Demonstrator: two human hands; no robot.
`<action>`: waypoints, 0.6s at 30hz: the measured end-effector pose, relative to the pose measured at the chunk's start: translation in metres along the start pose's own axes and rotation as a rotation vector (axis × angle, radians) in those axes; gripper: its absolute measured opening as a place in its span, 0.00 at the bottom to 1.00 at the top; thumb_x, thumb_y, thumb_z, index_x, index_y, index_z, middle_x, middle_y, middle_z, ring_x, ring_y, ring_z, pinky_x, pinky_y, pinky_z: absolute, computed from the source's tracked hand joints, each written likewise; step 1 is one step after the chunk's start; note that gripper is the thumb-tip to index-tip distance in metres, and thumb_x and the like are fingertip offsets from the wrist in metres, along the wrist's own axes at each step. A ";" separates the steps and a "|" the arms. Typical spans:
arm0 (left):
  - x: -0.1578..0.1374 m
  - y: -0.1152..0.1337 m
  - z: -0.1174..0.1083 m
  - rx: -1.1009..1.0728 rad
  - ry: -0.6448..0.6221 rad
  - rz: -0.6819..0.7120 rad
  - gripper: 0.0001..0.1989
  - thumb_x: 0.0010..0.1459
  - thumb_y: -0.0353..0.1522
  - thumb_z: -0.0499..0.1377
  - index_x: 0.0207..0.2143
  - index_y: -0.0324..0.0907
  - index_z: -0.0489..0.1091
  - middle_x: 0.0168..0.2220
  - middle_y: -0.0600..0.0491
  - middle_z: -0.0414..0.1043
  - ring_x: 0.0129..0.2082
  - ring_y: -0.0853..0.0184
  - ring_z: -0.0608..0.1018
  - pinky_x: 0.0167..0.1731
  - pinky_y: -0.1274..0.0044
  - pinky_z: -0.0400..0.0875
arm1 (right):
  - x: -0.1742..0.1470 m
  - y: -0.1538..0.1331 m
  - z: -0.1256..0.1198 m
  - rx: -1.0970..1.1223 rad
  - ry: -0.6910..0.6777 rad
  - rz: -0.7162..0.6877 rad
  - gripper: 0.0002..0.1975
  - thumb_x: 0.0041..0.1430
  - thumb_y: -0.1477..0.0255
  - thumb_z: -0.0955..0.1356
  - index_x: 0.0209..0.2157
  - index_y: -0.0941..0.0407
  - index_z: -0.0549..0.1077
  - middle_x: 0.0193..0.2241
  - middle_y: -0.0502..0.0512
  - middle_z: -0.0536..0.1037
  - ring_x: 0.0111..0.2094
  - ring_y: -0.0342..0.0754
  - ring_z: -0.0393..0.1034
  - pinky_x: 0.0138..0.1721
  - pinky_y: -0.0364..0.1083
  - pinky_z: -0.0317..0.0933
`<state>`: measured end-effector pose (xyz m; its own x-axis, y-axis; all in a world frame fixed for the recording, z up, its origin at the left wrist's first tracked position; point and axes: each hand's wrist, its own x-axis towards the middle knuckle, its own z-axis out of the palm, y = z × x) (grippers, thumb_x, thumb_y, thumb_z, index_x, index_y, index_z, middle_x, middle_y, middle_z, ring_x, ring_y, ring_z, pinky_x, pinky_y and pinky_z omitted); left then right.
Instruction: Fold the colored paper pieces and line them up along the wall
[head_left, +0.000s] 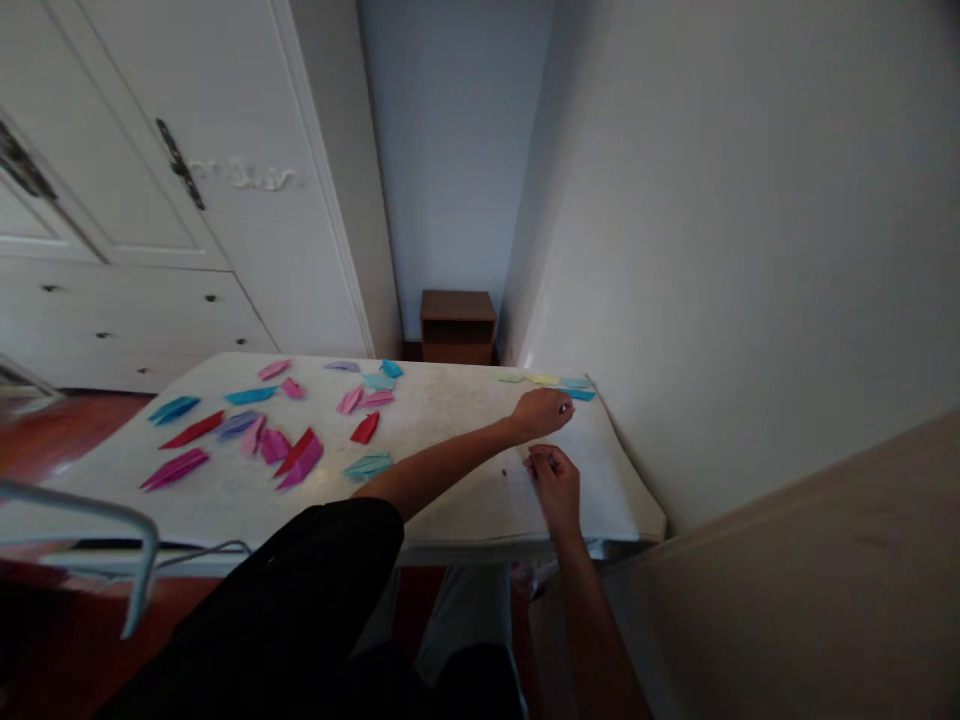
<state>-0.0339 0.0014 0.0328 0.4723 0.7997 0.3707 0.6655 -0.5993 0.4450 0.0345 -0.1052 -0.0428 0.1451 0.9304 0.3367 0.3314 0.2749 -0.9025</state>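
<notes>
Over the right part of the white table, my left hand reaches across with its fingers curled closed. A tiny shiny spot shows at its fingertips, but what it holds cannot be made out. Just beyond those fingers lies a blue folded paper piece. My right hand is nearer to me, thumb and fingers pinched together, and anything between them is too small to name. A small dark bit rests on the table to its left. Along the far edge lie a yellow folded paper piece and a pale blue one.
Several folded paper pieces in pink, red, purple and blue, such as a red one, are spread over the table's left side. A metal frame stands at the lower left. Walls, a white wardrobe and a brown cabinet surround the table.
</notes>
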 end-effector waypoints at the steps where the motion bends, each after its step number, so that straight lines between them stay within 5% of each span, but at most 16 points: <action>1: -0.012 0.000 -0.009 -0.017 0.006 0.002 0.08 0.58 0.30 0.58 0.34 0.39 0.78 0.32 0.48 0.78 0.30 0.65 0.75 0.30 0.76 0.63 | -0.001 0.000 0.000 0.046 0.026 0.045 0.15 0.61 0.58 0.63 0.32 0.54 0.73 0.25 0.57 0.77 0.25 0.49 0.70 0.26 0.47 0.64; 13: -0.218 -0.047 -0.105 -0.265 0.219 -0.156 0.10 0.58 0.32 0.57 0.32 0.38 0.77 0.27 0.52 0.76 0.25 0.71 0.73 0.27 0.81 0.64 | -0.008 -0.023 0.004 0.234 0.074 0.296 0.15 0.46 0.59 0.73 0.30 0.57 0.76 0.25 0.52 0.76 0.26 0.44 0.69 0.27 0.42 0.63; 18: -0.287 -0.085 -0.125 -0.251 0.297 -0.292 0.15 0.58 0.35 0.56 0.21 0.38 0.71 0.18 0.56 0.66 0.20 0.74 0.65 0.23 0.80 0.57 | -0.007 -0.048 0.042 0.131 -0.043 0.212 0.15 0.51 0.58 0.69 0.31 0.56 0.75 0.25 0.53 0.77 0.25 0.46 0.69 0.27 0.45 0.64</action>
<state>-0.2981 -0.1823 -0.0096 0.0763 0.9127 0.4015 0.5688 -0.3706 0.7343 -0.0212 -0.1151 -0.0136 0.1580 0.9792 0.1275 0.1735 0.0996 -0.9798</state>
